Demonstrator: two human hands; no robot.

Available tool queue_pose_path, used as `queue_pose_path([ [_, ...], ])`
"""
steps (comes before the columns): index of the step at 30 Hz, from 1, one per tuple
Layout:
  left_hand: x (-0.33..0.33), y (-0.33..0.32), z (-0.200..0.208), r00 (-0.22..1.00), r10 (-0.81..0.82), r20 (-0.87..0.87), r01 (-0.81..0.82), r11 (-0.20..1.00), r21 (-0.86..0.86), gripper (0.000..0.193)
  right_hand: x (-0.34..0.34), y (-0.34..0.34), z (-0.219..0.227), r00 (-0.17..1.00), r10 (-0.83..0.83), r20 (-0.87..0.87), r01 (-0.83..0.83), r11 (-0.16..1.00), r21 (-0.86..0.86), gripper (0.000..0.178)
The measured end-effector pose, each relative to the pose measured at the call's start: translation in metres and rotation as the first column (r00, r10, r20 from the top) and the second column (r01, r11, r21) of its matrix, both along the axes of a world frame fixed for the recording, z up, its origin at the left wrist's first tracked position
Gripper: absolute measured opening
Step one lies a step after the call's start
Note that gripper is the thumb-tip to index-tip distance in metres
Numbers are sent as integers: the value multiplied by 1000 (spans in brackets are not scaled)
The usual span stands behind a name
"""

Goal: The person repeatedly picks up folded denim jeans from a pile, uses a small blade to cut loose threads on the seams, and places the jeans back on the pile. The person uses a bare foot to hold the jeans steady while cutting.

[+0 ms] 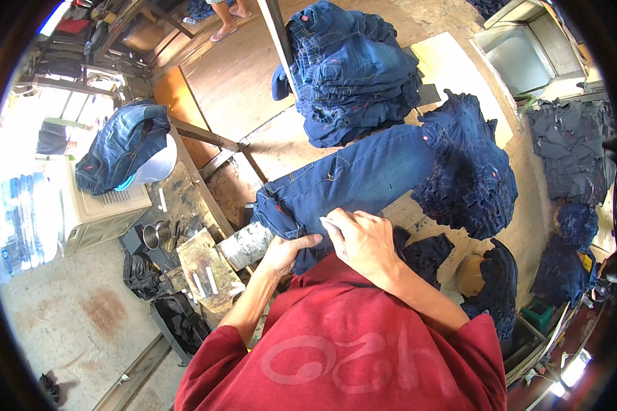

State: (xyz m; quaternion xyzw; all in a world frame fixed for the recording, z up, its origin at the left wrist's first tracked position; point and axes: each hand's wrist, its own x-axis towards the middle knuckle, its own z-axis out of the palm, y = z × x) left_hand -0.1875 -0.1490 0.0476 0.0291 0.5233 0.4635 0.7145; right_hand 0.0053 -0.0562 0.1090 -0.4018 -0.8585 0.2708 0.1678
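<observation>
A pair of dark blue jeans (349, 178) stretches across in front of me, its upper end close to my body. My left hand (284, 253) is closed on the jeans' near edge, thumb lying on top of the denim. Just to its right, my right hand (358, 236) presses on the cloth with its fingers pinched together. A small white piece shows at those fingertips; its exact kind is too small to make out. From under the jeans' left side sticks out a worn, pale, cylinder-like support (245, 245).
Stacked jeans (353, 61) rise beyond, with another denim heap (466, 164) to the right. At left, a wooden board (209, 270) carries white sticks, near a metal cup (156, 236). Jeans (127, 147) drape over a beige box-shaped appliance (106, 212). A person's feet (225, 31) show at the top.
</observation>
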Motion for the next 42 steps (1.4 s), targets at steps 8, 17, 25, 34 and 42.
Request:
queue_pose_path([
  [8,2,-2,-4,1000,-15,-12,15,1000,-3,50,2,3,1,1000,-5,9,6,997,-80,12],
  [17,1,0,-4,998,-56,6,56,997,-52,54,14,14,-7,992,-75,103,87,990,-111,17],
  [25,-3,-2,-5,998,-69,3,69,997,-27,51,30,14,-1,990,-96,-107,71,974,-216,15],
  [34,-4,-4,-3,996,-87,-19,87,996,-12,53,27,12,3,995,-80,64,93,965,-246,15],
  [42,-1,-5,-9,999,-48,0,48,997,-59,61,36,26,-13,966,-92,-242,-31,887,-462,16],
])
